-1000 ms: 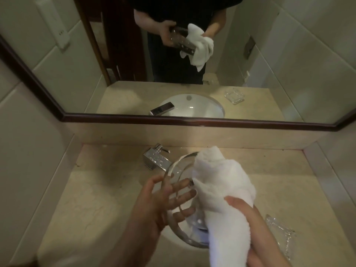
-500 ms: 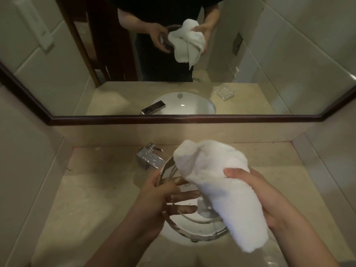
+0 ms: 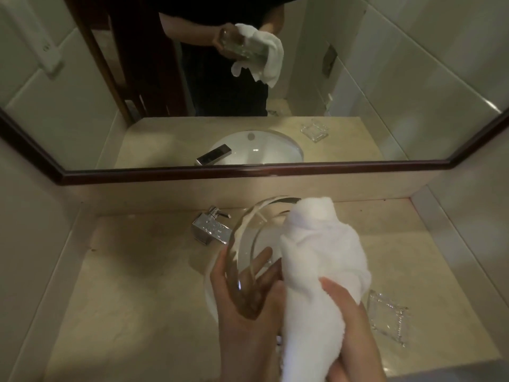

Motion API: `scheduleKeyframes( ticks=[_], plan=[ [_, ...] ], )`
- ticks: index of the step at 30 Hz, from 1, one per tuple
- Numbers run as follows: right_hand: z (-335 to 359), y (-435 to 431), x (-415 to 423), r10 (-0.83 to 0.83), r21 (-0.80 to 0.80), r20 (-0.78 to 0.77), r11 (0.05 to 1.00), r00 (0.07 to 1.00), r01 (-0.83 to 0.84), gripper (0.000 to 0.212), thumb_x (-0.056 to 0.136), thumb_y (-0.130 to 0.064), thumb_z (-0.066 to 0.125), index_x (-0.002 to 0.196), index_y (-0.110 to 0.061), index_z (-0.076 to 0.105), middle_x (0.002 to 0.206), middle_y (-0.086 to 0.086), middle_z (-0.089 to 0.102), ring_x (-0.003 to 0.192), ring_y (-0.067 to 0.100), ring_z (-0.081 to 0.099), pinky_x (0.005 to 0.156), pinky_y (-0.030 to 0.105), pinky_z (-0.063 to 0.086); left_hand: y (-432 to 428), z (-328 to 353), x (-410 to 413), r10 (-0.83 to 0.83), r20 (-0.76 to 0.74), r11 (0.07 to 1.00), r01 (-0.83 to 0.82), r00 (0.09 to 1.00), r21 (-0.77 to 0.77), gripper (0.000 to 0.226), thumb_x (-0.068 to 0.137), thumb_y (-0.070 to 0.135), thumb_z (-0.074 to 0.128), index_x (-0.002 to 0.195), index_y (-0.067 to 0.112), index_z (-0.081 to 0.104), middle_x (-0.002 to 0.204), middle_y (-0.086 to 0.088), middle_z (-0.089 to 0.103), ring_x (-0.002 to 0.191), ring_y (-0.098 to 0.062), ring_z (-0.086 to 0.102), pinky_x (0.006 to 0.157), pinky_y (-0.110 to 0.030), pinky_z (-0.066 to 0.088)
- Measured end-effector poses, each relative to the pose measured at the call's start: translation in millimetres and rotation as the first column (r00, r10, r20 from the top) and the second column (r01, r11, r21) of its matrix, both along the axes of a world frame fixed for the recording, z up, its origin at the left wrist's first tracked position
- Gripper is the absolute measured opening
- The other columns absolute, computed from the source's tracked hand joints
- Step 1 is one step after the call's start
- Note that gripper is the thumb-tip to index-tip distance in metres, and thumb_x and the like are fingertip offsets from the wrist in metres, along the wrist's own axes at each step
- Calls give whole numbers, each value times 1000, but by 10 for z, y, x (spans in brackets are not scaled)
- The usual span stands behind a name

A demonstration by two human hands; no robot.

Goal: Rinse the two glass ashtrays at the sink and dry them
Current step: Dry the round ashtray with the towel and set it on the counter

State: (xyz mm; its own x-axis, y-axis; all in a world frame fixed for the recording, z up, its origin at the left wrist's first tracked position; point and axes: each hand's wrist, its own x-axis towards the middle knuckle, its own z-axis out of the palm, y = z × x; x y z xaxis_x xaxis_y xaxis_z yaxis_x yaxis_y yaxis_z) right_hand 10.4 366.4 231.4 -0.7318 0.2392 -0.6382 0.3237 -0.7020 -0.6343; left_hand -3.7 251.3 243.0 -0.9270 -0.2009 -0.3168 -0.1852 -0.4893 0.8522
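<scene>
A round clear glass ashtray (image 3: 248, 230) is tilted on edge above the sink, and my left hand (image 3: 245, 293) grips it from below with fingers seen through the glass. My right hand (image 3: 347, 318) clutches a white towel (image 3: 322, 252) pressed against the ashtray's right side, hiding that part of it. A second, square glass ashtray (image 3: 388, 318) lies flat on the counter to the right of the sink, untouched.
The white sink basin (image 3: 212, 293) is mostly hidden beneath my hands. A chrome faucet (image 3: 212, 228) stands behind it at the left. The beige stone counter (image 3: 137, 285) is boxed in by walls on both sides. A framed mirror (image 3: 248, 172) reflects the scene.
The towel and my right hand have slid down the ashtray's right side. My left hand has shifted lower under the glass, and the ashtray has turned more upright. The square ashtray stayed put.
</scene>
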Motion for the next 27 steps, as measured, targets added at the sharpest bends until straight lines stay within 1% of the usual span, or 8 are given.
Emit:
scheduleKeyframes(
  ticks=[2,6,8,10,16,20,25,27],
  plan=[
    [24,129,-11,24,80,-43,997,999,-21,49,70,-22,84,118,-18,76,113,22,80,92,34,80,80,49,67,-132,28,-2,-108,-19,994,108,994,-16,82,63,19,84,133,39,45,117,-5,80,107,-23,77,83,-30,63],
    [150,389,-152,272,352,-67,907,960,-232,11,90,5,60,94,-1,69,72,8,81,65,24,74,53,18,57,-564,210,-484,-430,37,901,432,902,-33,55,79,33,67,132,23,53,112,-9,79,93,-38,78,68,-45,64],
    [247,470,-260,370,405,-46,856,928,-321,13,86,7,69,97,2,68,71,7,81,66,25,75,52,18,56,-715,276,-757,-643,57,758,646,763,-89,48,86,34,67,133,25,61,118,-10,76,93,-40,77,68,-47,64],
    [328,521,-345,467,386,-59,826,882,-411,49,72,-1,74,120,-3,70,100,19,83,85,28,80,61,30,62,-760,274,-854,-740,82,666,744,668,-51,42,87,27,74,128,28,68,122,-15,73,96,-41,75,71,-53,65],
    [312,533,-526,506,359,-88,820,858,-446,40,72,-1,72,108,-18,81,105,18,82,89,29,80,65,37,64,-729,-34,-685,-602,99,798,594,792,99,63,73,-2,78,132,18,67,124,-14,75,95,-44,75,70,-52,67],
    [293,560,-543,483,378,-55,820,874,-429,52,75,-8,74,126,-15,71,115,16,81,99,30,79,72,37,65,-632,-91,-572,-500,115,865,490,858,107,70,73,-13,72,133,22,64,114,-9,79,97,-48,76,77,-60,64],
    [179,537,-368,416,355,8,849,909,-391,57,82,-24,74,137,-17,64,124,16,78,111,35,77,83,44,61,-511,-62,-447,-383,124,922,370,915,117,72,70,0,71,137,25,61,113,-9,80,98,-44,77,81,-55,64],
    [114,467,-259,341,337,10,884,940,-324,56,81,-25,73,135,-13,65,119,17,80,103,31,79,76,40,63,-446,-80,-424,-308,137,947,289,942,139,69,74,-6,73,134,25,62,112,-12,80,96,-42,78,78,-51,65]
  ],
)
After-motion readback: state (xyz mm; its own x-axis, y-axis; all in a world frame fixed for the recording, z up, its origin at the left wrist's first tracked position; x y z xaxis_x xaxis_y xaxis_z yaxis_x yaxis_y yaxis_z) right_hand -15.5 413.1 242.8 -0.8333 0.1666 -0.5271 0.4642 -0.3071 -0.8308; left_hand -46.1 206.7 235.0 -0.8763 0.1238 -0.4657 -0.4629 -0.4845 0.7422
